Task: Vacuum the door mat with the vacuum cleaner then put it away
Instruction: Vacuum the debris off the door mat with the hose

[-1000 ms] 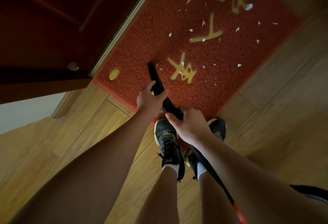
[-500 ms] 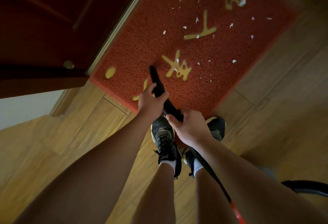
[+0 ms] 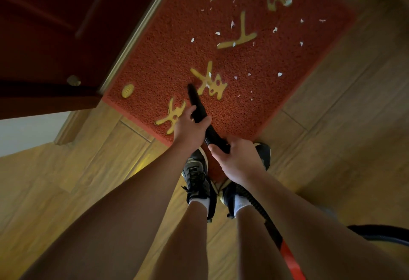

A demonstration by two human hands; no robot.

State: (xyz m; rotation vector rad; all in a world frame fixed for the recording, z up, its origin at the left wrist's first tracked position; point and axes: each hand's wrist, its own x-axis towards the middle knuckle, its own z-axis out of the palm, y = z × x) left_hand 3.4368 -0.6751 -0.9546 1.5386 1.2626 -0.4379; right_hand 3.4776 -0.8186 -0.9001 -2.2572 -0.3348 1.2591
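Standing at the near border of a red looped-pile door mat (image 3: 276, 111) set with gold characters. Gripping a black tapered vacuum nozzle (image 3: 195, 102) in the left hand (image 3: 191, 129), fingers (image 3: 204, 122) curled right round its shaft, above the mat's near-left part. Holding the cuff of a black ribbed hose (image 3: 254, 200) in the right hand (image 3: 236, 160), wrapped round it, just over the mat's near edge.

Aiming the nozzle's long axis away and slightly left across the mat, tip down beside the second gold character; cannot tell whether touching the pile.

Judged partway through the vacuuming, with many small white paper scraps (image 3: 280, 74) lying on the mat, nearly all beyond and right of the tip, toward the mat's far-right part. Probably calls for swinging the tip rightward and pushing outward, steered by the left hand as the nearer to the scraps.

Cannot read the gold characters with confidence from this angle. No brand or label seen on nozzle or hose. Off the mat's right side, glimpsed low on the floor, a dark rounded vacuum body (image 3: 380, 234).
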